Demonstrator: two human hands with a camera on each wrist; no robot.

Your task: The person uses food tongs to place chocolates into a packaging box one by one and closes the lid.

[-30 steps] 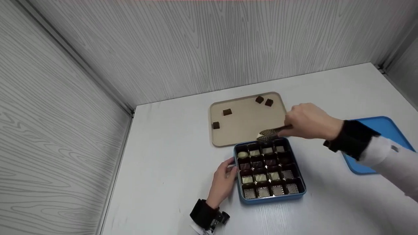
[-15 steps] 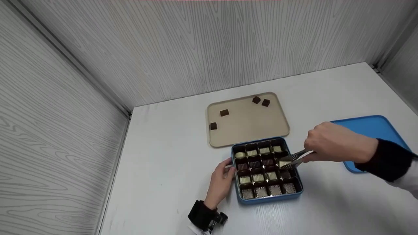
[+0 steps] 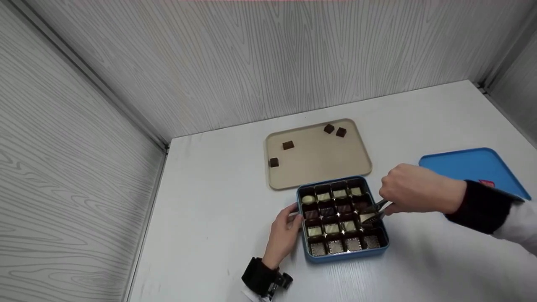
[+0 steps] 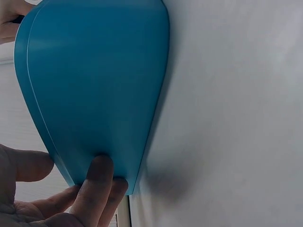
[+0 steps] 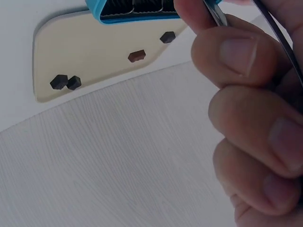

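Blue metal frames what we work on: a square chocolate tin [image 3: 345, 255] sits near the middle of our white counter [image 3: 209, 235], its dark tray divided into small compartments filled with pale and dark chocolates. Our right hand [image 3: 413, 188] curls around a pair of metal tongs [image 3: 374, 212], thumb and fingers squeezing the arms, as the right wrist view shows close up. The tong tips reach down into the right column of the tin, around the third row from the back, and they pinch a pale chocolate [image 3: 366, 217] there; we cannot tell whether it already rests in its compartment or hangs just above it.

Our left hand [image 3: 285, 235] lies on the counter against the tin's left wall, fingertips [image 4: 102, 172] pressed flat to the blue side, the fingers fairly straight, so this grip holds nothing and only steadies the tin.

Just behind the tin, almost touching its back edge, lies a beige tray [image 3: 319, 165] with four dark chocolate cubes: two close together at its far right corner [image 3: 334, 130], one near the left centre [image 3: 288, 145], and one at the left edge [image 3: 274, 162]. To the right, well apart from the tin, the blue lid [image 3: 470, 165] lies flat on the counter, partly behind our right sleeve [image 3: 484, 205]. Grey wood-grain walls [image 3: 251, 54] enclose the counter.
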